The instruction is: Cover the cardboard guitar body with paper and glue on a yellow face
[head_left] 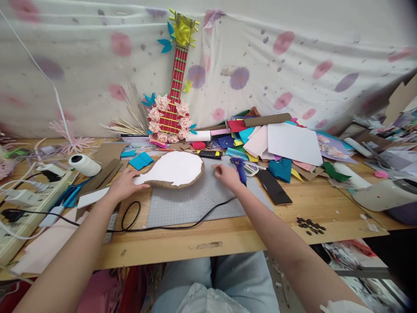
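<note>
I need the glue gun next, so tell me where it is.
Head view: the blue glue gun lies on the grey mat's far right edge, just right of the right hand, beside the black phone.
</note>
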Demonstrator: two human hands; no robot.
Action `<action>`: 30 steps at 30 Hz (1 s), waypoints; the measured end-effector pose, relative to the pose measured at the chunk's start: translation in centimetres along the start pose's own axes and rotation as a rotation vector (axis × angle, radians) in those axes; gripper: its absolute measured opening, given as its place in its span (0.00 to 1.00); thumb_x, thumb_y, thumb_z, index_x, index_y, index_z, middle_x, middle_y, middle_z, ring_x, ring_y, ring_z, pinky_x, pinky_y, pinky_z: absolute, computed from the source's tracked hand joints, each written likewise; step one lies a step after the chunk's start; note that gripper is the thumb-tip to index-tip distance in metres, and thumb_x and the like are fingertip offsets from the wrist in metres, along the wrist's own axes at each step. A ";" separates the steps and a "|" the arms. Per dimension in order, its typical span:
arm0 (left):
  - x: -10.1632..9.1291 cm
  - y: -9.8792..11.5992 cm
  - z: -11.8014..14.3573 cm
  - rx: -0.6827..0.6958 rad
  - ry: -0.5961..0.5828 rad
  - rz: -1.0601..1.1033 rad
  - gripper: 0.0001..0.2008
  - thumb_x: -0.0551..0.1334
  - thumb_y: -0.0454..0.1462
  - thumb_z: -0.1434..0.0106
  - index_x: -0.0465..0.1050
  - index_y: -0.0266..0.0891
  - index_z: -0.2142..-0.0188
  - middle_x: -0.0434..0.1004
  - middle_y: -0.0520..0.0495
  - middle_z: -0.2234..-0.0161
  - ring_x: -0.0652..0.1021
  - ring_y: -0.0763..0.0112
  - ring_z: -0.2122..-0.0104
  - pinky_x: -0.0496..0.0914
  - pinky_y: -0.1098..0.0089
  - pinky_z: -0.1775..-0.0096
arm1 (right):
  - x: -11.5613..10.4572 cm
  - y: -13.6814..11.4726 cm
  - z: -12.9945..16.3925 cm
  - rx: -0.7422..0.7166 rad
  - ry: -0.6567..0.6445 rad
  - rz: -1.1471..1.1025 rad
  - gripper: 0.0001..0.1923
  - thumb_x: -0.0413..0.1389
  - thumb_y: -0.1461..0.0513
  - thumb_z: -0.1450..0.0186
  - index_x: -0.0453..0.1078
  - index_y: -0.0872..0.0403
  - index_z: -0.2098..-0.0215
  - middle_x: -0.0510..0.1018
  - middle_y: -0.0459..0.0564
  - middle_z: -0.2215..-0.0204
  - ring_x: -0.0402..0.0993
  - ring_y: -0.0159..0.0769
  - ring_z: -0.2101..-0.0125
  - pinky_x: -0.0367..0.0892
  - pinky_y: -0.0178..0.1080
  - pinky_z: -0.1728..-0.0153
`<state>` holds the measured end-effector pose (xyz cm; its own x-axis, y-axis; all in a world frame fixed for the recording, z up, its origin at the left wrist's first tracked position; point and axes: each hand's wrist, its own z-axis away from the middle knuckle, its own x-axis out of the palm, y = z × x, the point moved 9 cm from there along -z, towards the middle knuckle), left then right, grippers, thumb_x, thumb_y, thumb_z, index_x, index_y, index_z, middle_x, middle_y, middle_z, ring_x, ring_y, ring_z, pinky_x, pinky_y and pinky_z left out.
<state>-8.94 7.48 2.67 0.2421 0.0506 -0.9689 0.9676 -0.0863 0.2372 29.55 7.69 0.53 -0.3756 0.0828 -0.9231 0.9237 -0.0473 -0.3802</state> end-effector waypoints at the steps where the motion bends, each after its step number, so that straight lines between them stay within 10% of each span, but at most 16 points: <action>1: 0.1 0.1 0.1 0.043 -0.019 0.019 0.33 0.62 0.59 0.57 0.71 0.40 0.57 0.67 0.43 0.54 0.72 0.58 0.55 0.66 0.64 0.53 | -1.2 0.1 -0.5 0.019 0.040 -0.031 0.16 0.49 0.62 0.40 0.67 0.56 0.54 0.77 0.56 0.62 0.73 0.46 0.61 0.63 0.41 0.63; 8: 1.2 3.2 0.5 0.166 -0.085 0.048 0.35 0.63 0.58 0.57 0.71 0.40 0.55 0.67 0.45 0.54 0.73 0.60 0.57 0.67 0.65 0.55 | -7.1 -2.0 -6.9 0.026 0.237 -0.281 0.18 0.46 0.68 0.42 0.67 0.57 0.54 0.77 0.55 0.61 0.71 0.43 0.58 0.63 0.42 0.58; 13: 2.3 6.5 0.3 0.151 0.035 -0.026 0.31 0.61 0.57 0.52 0.71 0.40 0.55 0.68 0.43 0.55 0.71 0.58 0.55 0.67 0.64 0.55 | -7.3 -3.3 -9.0 0.064 0.395 -0.465 0.34 0.49 0.67 0.43 0.47 0.62 0.39 0.66 0.60 0.47 0.64 0.43 0.49 0.60 0.45 0.52; 19: 4.0 9.4 0.0 0.076 0.197 -0.068 0.28 0.60 0.57 0.49 0.72 0.38 0.59 0.69 0.41 0.60 0.71 0.57 0.57 0.67 0.64 0.58 | -5.8 -3.8 -3.5 -0.207 0.543 -0.380 0.11 0.45 0.58 0.36 0.65 0.55 0.66 0.74 0.55 0.64 0.66 0.40 0.60 0.60 0.42 0.56; 30: 4.9 14.7 -0.7 0.163 0.375 -0.152 0.26 0.59 0.55 0.47 0.72 0.35 0.61 0.69 0.38 0.62 0.69 0.53 0.59 0.62 0.59 0.58 | -4.1 3.8 4.2 -0.008 0.409 -0.187 0.25 0.41 0.46 0.37 0.47 0.52 0.84 0.56 0.43 0.86 0.53 0.30 0.81 0.46 0.35 0.76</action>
<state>6.57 7.11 1.45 0.1361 0.4305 -0.8923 0.9776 -0.2041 0.0507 34.32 3.00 2.65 -0.4766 0.4764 -0.7389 0.8441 0.0131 -0.5360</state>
